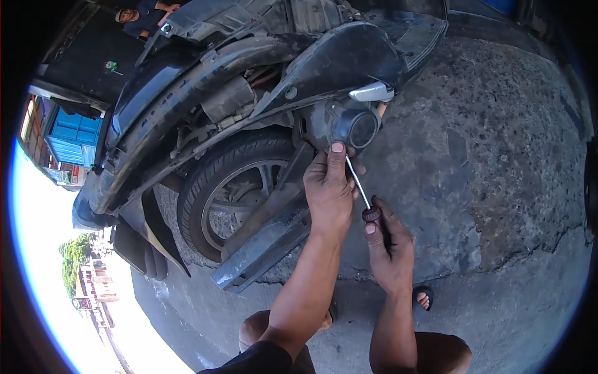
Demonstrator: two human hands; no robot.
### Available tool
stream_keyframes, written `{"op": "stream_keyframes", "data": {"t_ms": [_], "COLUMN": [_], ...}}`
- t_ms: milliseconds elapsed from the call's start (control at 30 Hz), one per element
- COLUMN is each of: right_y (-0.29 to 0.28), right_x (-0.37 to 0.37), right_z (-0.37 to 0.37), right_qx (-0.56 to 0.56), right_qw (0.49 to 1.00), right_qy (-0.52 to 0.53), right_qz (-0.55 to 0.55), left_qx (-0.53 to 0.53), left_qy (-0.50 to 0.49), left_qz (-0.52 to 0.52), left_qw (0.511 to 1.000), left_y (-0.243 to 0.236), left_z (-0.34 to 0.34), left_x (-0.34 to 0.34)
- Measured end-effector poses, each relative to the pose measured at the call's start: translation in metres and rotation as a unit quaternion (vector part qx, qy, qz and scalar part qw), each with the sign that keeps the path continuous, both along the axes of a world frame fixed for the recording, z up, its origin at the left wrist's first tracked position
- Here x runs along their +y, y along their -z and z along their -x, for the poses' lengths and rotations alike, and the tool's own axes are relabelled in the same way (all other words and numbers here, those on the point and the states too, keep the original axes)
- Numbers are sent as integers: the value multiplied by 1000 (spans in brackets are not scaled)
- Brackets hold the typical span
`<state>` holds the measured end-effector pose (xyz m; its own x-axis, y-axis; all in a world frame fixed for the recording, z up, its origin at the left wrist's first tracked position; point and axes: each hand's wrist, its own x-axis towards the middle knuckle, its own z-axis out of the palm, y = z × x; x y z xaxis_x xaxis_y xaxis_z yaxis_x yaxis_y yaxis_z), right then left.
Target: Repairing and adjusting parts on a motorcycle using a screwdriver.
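Fingers [374, 235] hold screwdriver [371, 214] beside round engine casing [363, 129]

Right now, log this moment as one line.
left hand: by round cover | right hand: gripping screwdriver by handle | shaft: beside left hand | wheel: left of hands

- Readable text: none.
- Red-and-white panel [76, 173] beside the blue structure [73, 137], far left: too small to read.
- Dark-framed street sign [81, 303], lower left: illegible.
- Green-and-white item [111, 65] on the dark wall [84, 65]: markings unclear.
- Tyre sidewall [193, 215]: nothing legible.
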<state>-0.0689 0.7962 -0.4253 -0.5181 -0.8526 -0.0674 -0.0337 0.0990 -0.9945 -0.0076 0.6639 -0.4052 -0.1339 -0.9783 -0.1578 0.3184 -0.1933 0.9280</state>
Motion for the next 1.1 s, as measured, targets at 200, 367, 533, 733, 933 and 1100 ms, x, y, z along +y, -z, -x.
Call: {"op": "stream_keyframes", "data": {"t_ms": [200,367,533,733,933,1100], "right_y": [60,71,78,80,73,74], "right_x": [-16,-38,-44,-53,-54,-58], "right_z": [-11,-17,-23,-28,-26,-25], "right_qx": [-2,-42,-54,-61,-21,30], "right_qw": [995,993,986,985,981,987], "right_qy": [39,48,51,42,47,22], "right_qz": [86,99,151,154,187,156], "left_qx": [1,9,-10,18,34,-10], "left_qy": [19,52,72,65,58,60], "left_qz": [75,91,116,92,96,70], "left_qw": [997,995,991,994,993,996], "left_y": [23,26,18,20,17,14], "left_z": [-6,-9,-9,-19,-18,-19], "left_x": [-5,-23,-23,-25,-33,-44]}}
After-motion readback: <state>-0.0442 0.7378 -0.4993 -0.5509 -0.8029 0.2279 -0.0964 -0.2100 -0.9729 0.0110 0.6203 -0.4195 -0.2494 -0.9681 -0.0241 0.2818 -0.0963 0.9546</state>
